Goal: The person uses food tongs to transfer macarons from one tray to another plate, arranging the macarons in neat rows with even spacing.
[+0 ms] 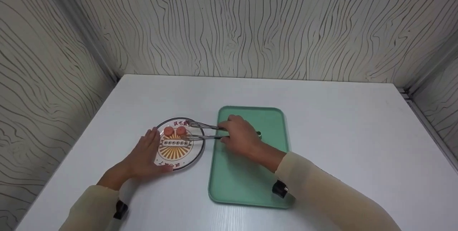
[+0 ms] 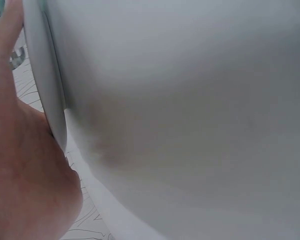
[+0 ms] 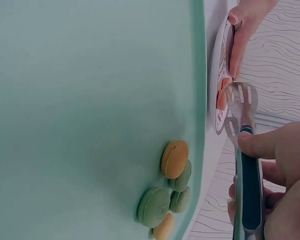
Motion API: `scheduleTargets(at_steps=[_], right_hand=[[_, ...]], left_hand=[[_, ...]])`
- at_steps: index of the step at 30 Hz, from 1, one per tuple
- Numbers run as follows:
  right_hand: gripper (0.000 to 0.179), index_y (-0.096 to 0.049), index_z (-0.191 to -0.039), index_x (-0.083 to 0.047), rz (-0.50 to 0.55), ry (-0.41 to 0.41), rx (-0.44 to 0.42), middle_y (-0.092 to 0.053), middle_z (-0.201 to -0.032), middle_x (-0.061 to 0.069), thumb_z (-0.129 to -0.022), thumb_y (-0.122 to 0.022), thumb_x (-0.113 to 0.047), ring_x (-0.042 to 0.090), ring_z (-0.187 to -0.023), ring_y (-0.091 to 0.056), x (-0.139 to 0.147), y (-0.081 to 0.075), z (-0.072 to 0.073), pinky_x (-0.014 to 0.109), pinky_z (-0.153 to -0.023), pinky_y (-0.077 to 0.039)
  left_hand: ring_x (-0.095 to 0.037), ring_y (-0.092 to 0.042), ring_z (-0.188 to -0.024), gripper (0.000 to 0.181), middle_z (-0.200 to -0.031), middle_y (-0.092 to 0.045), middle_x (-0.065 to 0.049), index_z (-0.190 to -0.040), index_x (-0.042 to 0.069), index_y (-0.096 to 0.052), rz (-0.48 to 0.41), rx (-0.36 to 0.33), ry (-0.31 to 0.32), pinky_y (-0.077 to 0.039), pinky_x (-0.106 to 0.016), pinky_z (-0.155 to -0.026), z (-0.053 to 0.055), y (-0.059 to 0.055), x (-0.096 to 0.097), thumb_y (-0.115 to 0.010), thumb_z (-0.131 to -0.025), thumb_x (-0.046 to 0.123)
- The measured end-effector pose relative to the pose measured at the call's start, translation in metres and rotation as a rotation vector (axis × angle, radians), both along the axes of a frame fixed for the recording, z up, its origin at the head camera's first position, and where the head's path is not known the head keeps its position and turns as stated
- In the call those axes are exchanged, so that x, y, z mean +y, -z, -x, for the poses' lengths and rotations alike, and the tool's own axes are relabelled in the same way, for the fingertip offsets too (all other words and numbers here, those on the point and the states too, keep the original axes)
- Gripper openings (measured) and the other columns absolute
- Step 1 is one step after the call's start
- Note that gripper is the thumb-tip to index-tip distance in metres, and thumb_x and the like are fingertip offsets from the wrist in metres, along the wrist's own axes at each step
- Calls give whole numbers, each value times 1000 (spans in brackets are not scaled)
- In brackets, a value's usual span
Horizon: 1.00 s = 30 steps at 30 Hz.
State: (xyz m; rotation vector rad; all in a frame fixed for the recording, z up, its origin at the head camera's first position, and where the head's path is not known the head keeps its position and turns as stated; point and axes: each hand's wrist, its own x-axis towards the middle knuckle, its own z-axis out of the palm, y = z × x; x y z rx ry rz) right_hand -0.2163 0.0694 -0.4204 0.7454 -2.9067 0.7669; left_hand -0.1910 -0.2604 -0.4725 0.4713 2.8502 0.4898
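My left hand (image 1: 143, 156) spreads along the plate's left and near rim, fingers fairly straight and thumb out, touching it. The round white plate (image 1: 195, 152) has a dark rim and a printed sunburst. Two pink macarons (image 1: 168, 131) sit side by side on it. My right hand (image 1: 241, 136) grips metal tongs (image 1: 211, 137) with dark handles. Above the plate the tongs' arms stand apart, one tip beside the right-hand macaron. In the right wrist view, orange macarons (image 3: 175, 159) and green macarons (image 3: 154, 206) lie grouped on the green tray (image 3: 90, 100).
The green tray (image 1: 247, 184) lies right of the plate on a white table (image 1: 340, 134). Behind the table rises a wall (image 1: 229, 27) with a wood-grain pattern, and similar panels stand on both sides. My right forearm crosses over the tray.
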Motion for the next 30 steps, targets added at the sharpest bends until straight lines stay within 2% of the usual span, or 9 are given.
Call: scheduleTargets(at_steps=[9,14,22,30], right_hand=[[34,-72,-126,-11,18,-6,-7,-61,-97,4,-92,-74,-12,16,-84,-48,15,-5,-1,32,-69,-47],[36,-72,-127,-11,30,-19,6,-60,-96,2,-91,-75,-12,15,-85,-49,23,-4,-3,31,-70,-49],[37,-72,-127,-10,85,-68,8,-63,-102,7,-91,-77,-12,15,-92,-53,35,-5,-10,34,-78,-53],[38,-72,-127,-13,112,-73,34,-62,-101,4,-89,-78,-10,16,-88,-52,51,-3,-16,32,-75,-51]], left_hand=[[-45,3,-154,130,-167,-1,-28,-158,-12,-7,5,0,-4,-7,-59,-123,1,1,0,-67,-80,74],[-45,3,-154,129,-167,-1,-29,-157,-12,-7,-5,3,3,-7,-59,-123,0,1,0,-68,-80,71],[-48,2,-153,126,-166,-3,-31,-156,-15,-9,-17,20,31,-8,-61,-122,-1,-2,1,-67,-83,69],[-46,2,-154,126,-166,-2,-31,-156,-15,-8,-11,13,27,-8,-60,-123,-1,0,-1,-66,-83,70]])
